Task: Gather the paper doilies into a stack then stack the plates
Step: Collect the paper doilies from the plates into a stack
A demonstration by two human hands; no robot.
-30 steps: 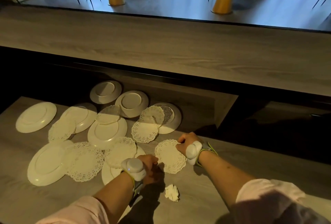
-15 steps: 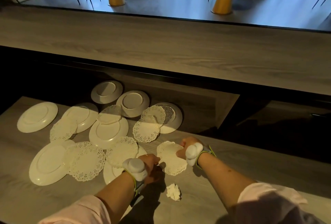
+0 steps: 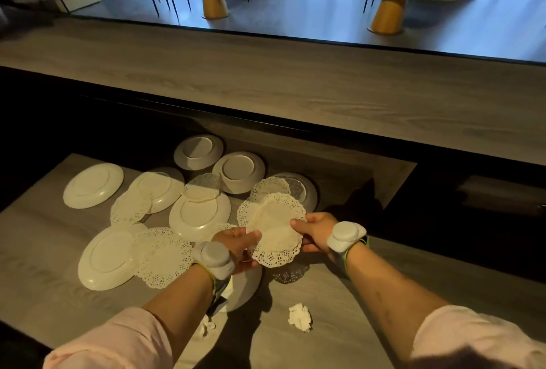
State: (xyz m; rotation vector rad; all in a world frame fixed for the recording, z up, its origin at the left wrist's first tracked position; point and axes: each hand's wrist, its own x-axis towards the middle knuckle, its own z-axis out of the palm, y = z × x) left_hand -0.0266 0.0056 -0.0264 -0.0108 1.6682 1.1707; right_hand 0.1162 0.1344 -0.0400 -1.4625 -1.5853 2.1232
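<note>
A white lace paper doily [image 3: 273, 229] is lifted off the wooden counter [image 3: 339, 324], held between both hands. My left hand [image 3: 240, 246] pinches its left edge and my right hand [image 3: 314, 232] grips its right edge. More doilies lie flat: a large one [image 3: 161, 256] at the left, one [image 3: 130, 206] further back, one [image 3: 202, 188] on a plate. Several white plates are spread around, among them a near-left plate [image 3: 106, 256], a middle plate [image 3: 199, 213], a far-left plate [image 3: 93, 185] and two upturned ones [image 3: 198, 151] [image 3: 238, 172].
A crumpled paper scrap [image 3: 300, 317] lies on the counter near me, a smaller one [image 3: 206, 328] beside my left arm. A raised wooden ledge [image 3: 266, 82] overhangs the back of the counter. Beyond it are tables and chairs in a room.
My right hand has lifted the doily off the counter. My left hand came up from the plate edge and took the doily's other side.
</note>
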